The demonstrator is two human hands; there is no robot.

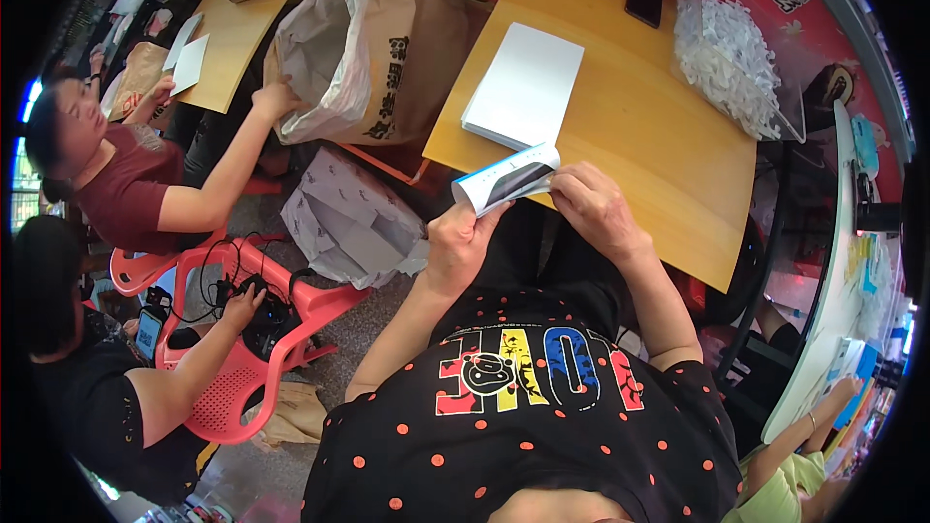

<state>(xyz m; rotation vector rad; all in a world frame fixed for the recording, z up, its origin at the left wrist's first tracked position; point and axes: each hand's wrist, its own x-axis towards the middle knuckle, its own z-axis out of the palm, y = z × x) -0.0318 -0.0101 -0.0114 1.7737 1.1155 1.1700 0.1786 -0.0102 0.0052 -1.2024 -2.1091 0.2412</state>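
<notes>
Both hands hold a folded white-and-grey paper sheet [509, 179] just off the near edge of the wooden surface [639, 136]. The left hand [457, 242], at the sheet's 7 o'clock, clenches its grip on the lower fold. The right hand [593, 205], at 4 o'clock, pinches the other end, fingers curled. A stack of white sheets [526, 85] lies at 12 o'clock.

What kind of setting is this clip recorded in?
Probably a small shop or workroom used for hand assembly or packing. A wooden table holds a stack of white sheets and a clear bag of white plastic pieces; a large brown paper sack stands nearby.
</notes>
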